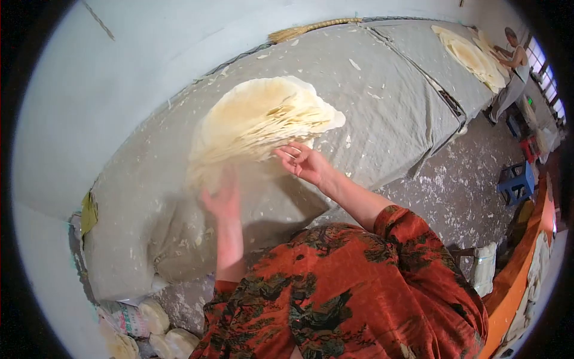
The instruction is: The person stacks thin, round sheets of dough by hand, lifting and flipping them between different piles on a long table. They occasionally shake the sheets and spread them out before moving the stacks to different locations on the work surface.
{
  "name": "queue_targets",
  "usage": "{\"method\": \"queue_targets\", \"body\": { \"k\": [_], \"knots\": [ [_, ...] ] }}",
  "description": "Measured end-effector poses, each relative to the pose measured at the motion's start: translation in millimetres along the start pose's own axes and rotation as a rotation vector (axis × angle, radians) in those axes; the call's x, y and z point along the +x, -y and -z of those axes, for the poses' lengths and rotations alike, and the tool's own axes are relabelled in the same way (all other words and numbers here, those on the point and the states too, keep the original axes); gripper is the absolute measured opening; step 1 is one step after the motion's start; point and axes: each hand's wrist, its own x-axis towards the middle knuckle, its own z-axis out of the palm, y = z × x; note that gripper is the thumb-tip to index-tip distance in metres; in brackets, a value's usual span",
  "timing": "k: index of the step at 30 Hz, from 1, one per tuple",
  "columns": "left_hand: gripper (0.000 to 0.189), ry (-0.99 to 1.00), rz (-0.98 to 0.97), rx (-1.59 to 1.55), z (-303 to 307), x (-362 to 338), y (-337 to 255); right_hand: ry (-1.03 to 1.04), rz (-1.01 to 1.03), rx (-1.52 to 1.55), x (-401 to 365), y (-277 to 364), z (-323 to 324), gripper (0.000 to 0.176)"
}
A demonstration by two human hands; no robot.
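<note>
A stack of thin, round, pale yellow sheets (pixel 257 113) lies on the grey cloth-covered surface (pixel 382 119), its near side fanned into many layered edges. At those edges is my right hand (pixel 302 161), fingers curled near the sheets; whether it pinches one is too small to tell. My left hand (pixel 223 194) is at the near left side of the stack, smeared by motion, and its fingers cannot be made out clearly. The near left part of the stack is blurred too.
Another pile of pale sheets (pixel 472 57) lies at the far right end, where a person (pixel 514 66) stands. A straw broom (pixel 314 27) rests along the wall. Blue stool (pixel 516 182) stands right; round packs (pixel 173 344) sit lower left.
</note>
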Motion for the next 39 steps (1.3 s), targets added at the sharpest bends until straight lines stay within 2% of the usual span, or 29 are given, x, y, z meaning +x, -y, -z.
{"method": "queue_targets", "body": {
  "k": [2,4,5,7,8,10,11,12,13,14,16,17,19,23,25,26,28,30,31,33,34,36,37,38,39],
  "knots": [
    [0.078,0.0,0.023,-0.006,-2,1,-3,-0.066,-0.004,0.001,7,-3,7,0.061],
    [0.079,0.003,0.042,-0.013,-3,5,-9,-0.284,0.048,-0.01,18,-10,11,0.053],
    [0.078,-0.015,0.051,0.016,0,8,-13,-0.291,0.042,-0.01,20,-13,15,0.053],
    [0.078,-0.037,0.056,0.044,3,12,-21,-0.614,0.124,-0.117,24,-24,30,0.033],
    [0.077,-0.032,0.046,0.09,6,15,-22,-0.618,0.12,-0.117,30,-40,49,0.033],
    [0.077,-0.033,0.039,0.137,4,16,-20,-0.55,-0.005,-0.262,40,-77,99,0.012],
    [0.077,-0.043,0.056,0.113,-2,15,-18,-0.559,-0.006,-0.258,37,-85,100,0.012],
    [0.076,-0.051,0.07,0.089,-5,15,-17,-0.493,0.077,-0.379,35,-91,100,0.005],
    [0.076,-0.056,0.069,0.087,-5,16,-18,-0.42,0.16,-0.501,36,-96,100,0.007],
    [0.076,-0.062,0.063,0.123,-6,18,-20,-0.423,0.156,-0.5,42,-98,99,0.007],
    [0.076,-0.071,0.058,0.162,-12,16,-19,-0.644,0.103,-0.161,53,-97,88,0.005],
    [0.075,-0.079,0.072,0.151,-14,13,-16,-0.646,0.104,-0.161,54,-93,85,0.005],
    [0.075,-0.091,0.088,0.135,-15,10,-15,-0.624,-0.041,-0.038,48,-81,68,0.005],
    [0.072,-0.026,0.13,0.176,-15,10,-17,-0.713,-0.032,-0.054,52,-77,25,0.017],
    [0.072,0.001,0.127,0.207,-20,4,-14,-0.408,-0.038,0.043,39,-68,-21,0.035],
    [0.07,0.013,0.173,0.175,-26,-1,-10,-0.409,-0.037,0.04,43,-67,-24,0.035],
    [0.069,0.03,0.218,0.135,-21,-3,-15,-0.271,0.032,0.209,53,-64,-30,0.047],
    [0.063,0.383,0.282,0.473,10,2,-29,-0.271,0.052,0.24,61,-63,-36,0.047],
    [0.063,0.384,0.284,0.468,35,9,-38,-0.27,0.074,0.274,64,-62,-40,0.047],
    [0.047,0.144,0.216,0.6,98,34,-53,-0.252,0.08,0.25,68,-61,-48,0.047],
    [0.04,0.028,0.182,0.659,102,43,-47,-0.231,0.08,0.229,67,-59,-57,0.048],
    [0.034,-0.399,0.19,0.254,95,73,-28,-0.272,0.097,0.18,65,-56,-67,0.047],
    [0.034,0.08,0.296,0.262,108,95,-31,-0.272,0.069,0.138,65,-55,-65,0.047],
    [0.038,0.038,0.197,0.251,120,120,-30,-0.271,0.042,0.091,65,-53,-63,0.047],
    [0.05,0.144,0.125,0.395,121,139,-27,-0.332,0.074,0.094,66,-52,-70,0.048]
  ]
}}
